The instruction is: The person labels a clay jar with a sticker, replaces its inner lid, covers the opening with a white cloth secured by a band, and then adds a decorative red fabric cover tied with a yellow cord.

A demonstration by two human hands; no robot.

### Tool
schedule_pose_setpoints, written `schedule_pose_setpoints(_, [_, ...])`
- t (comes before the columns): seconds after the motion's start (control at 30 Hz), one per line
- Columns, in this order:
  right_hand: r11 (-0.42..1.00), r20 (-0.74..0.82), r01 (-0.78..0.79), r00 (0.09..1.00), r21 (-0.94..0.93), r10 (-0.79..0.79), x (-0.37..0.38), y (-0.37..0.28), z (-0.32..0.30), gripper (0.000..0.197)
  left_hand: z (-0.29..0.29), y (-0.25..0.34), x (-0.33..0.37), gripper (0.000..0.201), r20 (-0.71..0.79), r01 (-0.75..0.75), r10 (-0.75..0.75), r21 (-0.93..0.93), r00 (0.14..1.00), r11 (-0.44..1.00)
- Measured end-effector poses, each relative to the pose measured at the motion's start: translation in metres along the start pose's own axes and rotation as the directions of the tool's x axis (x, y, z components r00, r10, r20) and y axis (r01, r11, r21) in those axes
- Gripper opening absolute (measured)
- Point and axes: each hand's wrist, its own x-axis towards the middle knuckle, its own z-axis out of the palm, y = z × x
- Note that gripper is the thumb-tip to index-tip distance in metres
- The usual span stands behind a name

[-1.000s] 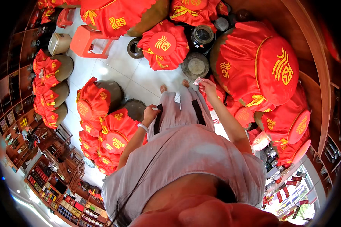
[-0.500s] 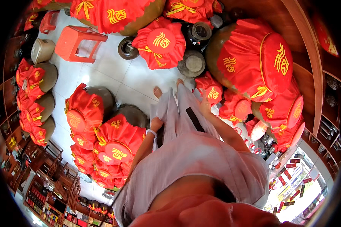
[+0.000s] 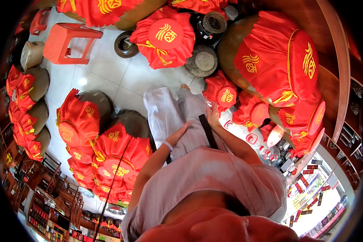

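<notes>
My left hand (image 3: 178, 134) lies along the front of my loose grey trousers (image 3: 163, 109), fingers stretched out and holding nothing. A pale band circles that wrist. My right hand (image 3: 213, 116) is by my right thigh, fingers pointing forward and apart, with nothing visible in it. Just beyond it stands a small jar with a red cloth cover (image 3: 226, 95); I cannot tell whether my fingertips touch the cloth. A dark strap (image 3: 207, 131) hangs down the trousers between my hands. Clear plastic jugs (image 3: 250, 139) with red caps stand beside my right forearm.
Large red-covered jars (image 3: 266, 60) crowd the right, and more red-covered jars (image 3: 117, 161) stand close on my left. Ahead are a red-covered jar (image 3: 163, 36), a dark open jar (image 3: 213, 23) and a round lidded pot (image 3: 201, 61). A red plastic stool (image 3: 68, 42) stands on the tiled floor (image 3: 105, 76).
My left hand has gone from closed at the trousers to stretched flat, nearer the middle. My left trouser leg has swung forward. The surrounding jars and stool have shifted in view, mostly leftward on the left side.
</notes>
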Motion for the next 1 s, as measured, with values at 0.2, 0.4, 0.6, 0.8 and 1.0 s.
schedule_pose_setpoints(0.2, [0.976,-0.027,-0.05,0.998,0.21,0.056,0.035,0.004,-0.011,0.035,0.015,-0.02,0.065,0.046,0.02,0.009,-0.051,0.859,0.999,0.512])
schedule_pose_setpoints(0.4, [0.882,-0.027,-0.033,0.998,0.47,0.051,0.094,-0.018,-0.015,0.035,0.034,-0.021,-0.022,0.041,0.064,0.037,-0.077,0.483,0.995,0.875])
schedule_pose_setpoints(0.6, [0.757,0.028,0.181,0.967,0.627,-0.255,0.161,-0.067,0.05,0.033,-0.022,-0.004,0.003,0.04,-0.036,0.311,-0.427,0.741,0.903,0.595])
schedule_pose_setpoints(0.8, [0.504,-0.027,0.478,0.744,0.719,-0.668,0.194,-0.103,0.158,0.032,-0.116,-0.029,0.077,0.039,-0.021,0.258,-0.36,0.735,0.933,0.626])
schedule_pose_setpoints(1.0, [0.477,0.116,0.483,0.604,0.734,-0.789,0.202,-0.093,0.24,0.029,-0.162,0.024,0.155,0.034,0.158,0.06,-0.489,0.915,0.858,0.4])
